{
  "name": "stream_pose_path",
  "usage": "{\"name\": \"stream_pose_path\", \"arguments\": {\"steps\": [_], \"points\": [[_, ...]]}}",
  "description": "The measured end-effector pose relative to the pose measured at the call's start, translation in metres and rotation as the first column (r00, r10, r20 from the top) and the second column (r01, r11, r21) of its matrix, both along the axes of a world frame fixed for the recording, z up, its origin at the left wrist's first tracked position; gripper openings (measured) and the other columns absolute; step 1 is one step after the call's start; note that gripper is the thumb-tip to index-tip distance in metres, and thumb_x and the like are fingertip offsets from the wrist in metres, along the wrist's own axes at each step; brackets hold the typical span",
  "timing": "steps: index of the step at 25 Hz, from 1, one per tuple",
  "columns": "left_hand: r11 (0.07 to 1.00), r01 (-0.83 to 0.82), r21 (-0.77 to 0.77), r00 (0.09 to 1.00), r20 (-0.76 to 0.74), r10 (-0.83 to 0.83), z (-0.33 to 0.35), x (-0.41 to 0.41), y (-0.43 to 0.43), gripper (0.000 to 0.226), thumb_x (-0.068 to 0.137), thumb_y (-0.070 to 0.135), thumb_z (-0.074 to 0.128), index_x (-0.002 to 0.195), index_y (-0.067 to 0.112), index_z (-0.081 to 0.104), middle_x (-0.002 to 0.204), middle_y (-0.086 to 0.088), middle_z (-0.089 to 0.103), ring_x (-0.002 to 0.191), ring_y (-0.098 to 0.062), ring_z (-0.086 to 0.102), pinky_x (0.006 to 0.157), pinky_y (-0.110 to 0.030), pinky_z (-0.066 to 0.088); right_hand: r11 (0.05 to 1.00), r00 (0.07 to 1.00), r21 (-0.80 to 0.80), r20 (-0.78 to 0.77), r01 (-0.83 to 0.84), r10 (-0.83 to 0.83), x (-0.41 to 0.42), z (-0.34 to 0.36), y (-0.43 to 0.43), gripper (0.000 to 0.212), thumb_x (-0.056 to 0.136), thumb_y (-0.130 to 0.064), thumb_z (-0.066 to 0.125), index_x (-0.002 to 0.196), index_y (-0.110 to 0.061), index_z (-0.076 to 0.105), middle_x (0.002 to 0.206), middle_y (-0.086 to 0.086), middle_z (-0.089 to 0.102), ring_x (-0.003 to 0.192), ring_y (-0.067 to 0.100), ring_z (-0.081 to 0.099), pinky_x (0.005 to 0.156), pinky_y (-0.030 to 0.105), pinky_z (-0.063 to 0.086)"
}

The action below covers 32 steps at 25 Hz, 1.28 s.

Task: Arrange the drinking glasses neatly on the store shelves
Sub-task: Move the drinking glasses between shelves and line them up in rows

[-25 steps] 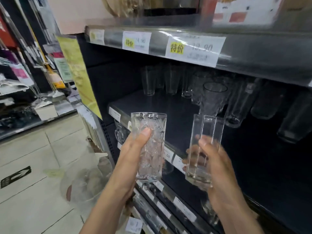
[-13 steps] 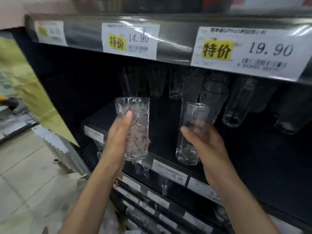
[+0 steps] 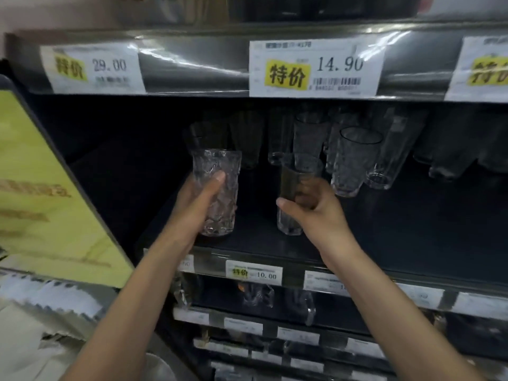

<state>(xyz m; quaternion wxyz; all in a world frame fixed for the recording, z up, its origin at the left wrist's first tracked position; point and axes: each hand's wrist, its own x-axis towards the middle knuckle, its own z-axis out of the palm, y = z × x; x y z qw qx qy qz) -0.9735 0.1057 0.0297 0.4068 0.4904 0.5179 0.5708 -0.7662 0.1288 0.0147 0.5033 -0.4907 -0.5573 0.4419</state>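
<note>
Two glasses held low at the shelf front, neither let go yet.

The left hand (image 3: pixel 202 200) wraps round a textured glass (image 3: pixel 220 169), upright at the front left of the dark shelf (image 3: pixel 412 229). The right hand (image 3: pixel 316 213) grasps a plain glass (image 3: pixel 299 167), upright and near it on the right. Both bases sit low over the shelf board, but whether they touch it cannot be told. Other glasses (image 3: pixel 354 160) stand behind and to the right, loosely bunched. By the look of it, setting down, releasing and lining up are all left to do.
</note>
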Motion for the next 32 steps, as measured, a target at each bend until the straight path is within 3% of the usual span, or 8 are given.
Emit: {"name": "stream_pose_path", "arguments": {"steps": [3,7,11,13,20,24,27,32], "points": [[1.0,0.02,-0.008,1.0,0.0,-0.02,0.0,-0.015,0.013,0.078,0.065,0.075,0.068,0.128,0.031,0.059,0.12,-0.007,0.071,0.112,-0.032,0.067,0.1,-0.059,0.049,0.999,0.988,0.017,0.149,0.042,-0.044,-0.01,0.0,0.005,0.051,0.081,-0.034,0.079,0.12,-0.032,0.047,0.11,-0.019,0.059,0.107,0.001,0.058,0.094,0.027,0.05],[0.998,0.055,0.009,0.998,-0.009,-0.054,-0.005,-0.022,0.021,0.051,0.075,0.067,0.07,0.116,0.037,0.062,0.115,-0.005,0.072,0.108,-0.029,0.069,0.097,-0.056,0.052,0.993,0.903,0.019,0.413,0.12,-0.117,-0.014,-0.006,0.026,0.061,0.074,-0.036,0.084,0.123,-0.028,0.048,0.118,-0.003,0.061,0.11,0.015,0.059,0.095,0.033,0.049],[0.993,0.114,0.032,0.992,-0.06,-0.112,-0.009,-0.024,0.02,0.036,0.077,0.054,0.06,0.111,0.042,0.059,0.112,0.016,0.07,0.107,-0.002,0.066,0.096,-0.03,0.051,0.979,0.912,0.01,0.364,0.201,-0.191,-0.029,-0.006,0.055,0.071,0.076,-0.026,0.084,0.132,-0.013,0.043,0.118,-0.004,0.061,0.1,0.009,0.057,0.068,0.004,0.042],[0.988,0.148,0.044,0.986,-0.083,-0.144,-0.013,-0.025,0.022,0.036,0.076,0.052,0.062,0.11,0.041,0.06,0.109,0.018,0.072,0.105,0.001,0.066,0.096,-0.027,0.05,0.972,0.911,0.031,0.343,0.231,-0.227,-0.036,-0.009,0.069,0.072,0.08,-0.021,0.082,0.137,-0.008,0.039,0.12,-0.003,0.058,0.1,0.007,0.052,0.063,0.0,0.038],[0.989,0.146,0.03,0.988,-0.055,-0.144,-0.016,-0.027,0.027,0.045,0.074,0.058,0.063,0.115,0.04,0.06,0.111,0.023,0.071,0.104,0.005,0.066,0.094,-0.026,0.05,0.943,0.761,0.208,0.558,0.259,-0.332,-0.054,-0.027,0.107,0.051,0.086,-0.02,0.076,0.119,-0.004,0.041,0.122,0.015,0.059,0.108,0.027,0.058,0.086,0.031,0.048],[0.99,0.138,0.015,0.99,-0.034,-0.137,-0.016,-0.029,0.028,0.045,0.075,0.06,0.063,0.116,0.044,0.059,0.117,0.022,0.069,0.111,0.003,0.063,0.102,-0.032,0.048,0.93,0.693,0.248,0.62,0.272,-0.368,-0.057,-0.028,0.12,0.05,0.086,-0.024,0.075,0.117,-0.002,0.043,0.124,0.019,0.056,0.11,0.032,0.055,0.083,0.031,0.043],[0.988,0.151,0.017,0.988,-0.029,-0.15,-0.017,-0.03,0.027,0.035,0.083,0.052,0.064,0.116,0.041,0.059,0.113,0.024,0.07,0.106,0.008,0.064,0.096,-0.026,0.049,0.933,0.706,0.202,0.611,0.298,-0.358,-0.056,-0.028,0.125,0.055,0.086,-0.027,0.075,0.124,-0.004,0.043,0.127,0.016,0.057,0.113,0.03,0.056,0.081,0.025,0.039],[0.988,0.153,0.011,0.986,-0.062,-0.152,-0.021,-0.032,0.03,0.063,0.077,0.066,0.07,0.131,0.038,0.056,0.125,0.02,0.066,0.118,-0.001,0.061,0.108,-0.04,0.046,0.938,0.777,0.125,0.53,0.323,-0.339,-0.051,-0.031,0.129,0.055,0.085,-0.029,0.076,0.127,-0.009,0.046,0.121,0.011,0.063,0.11,0.026,0.06,0.083,0.023,0.045]]}}
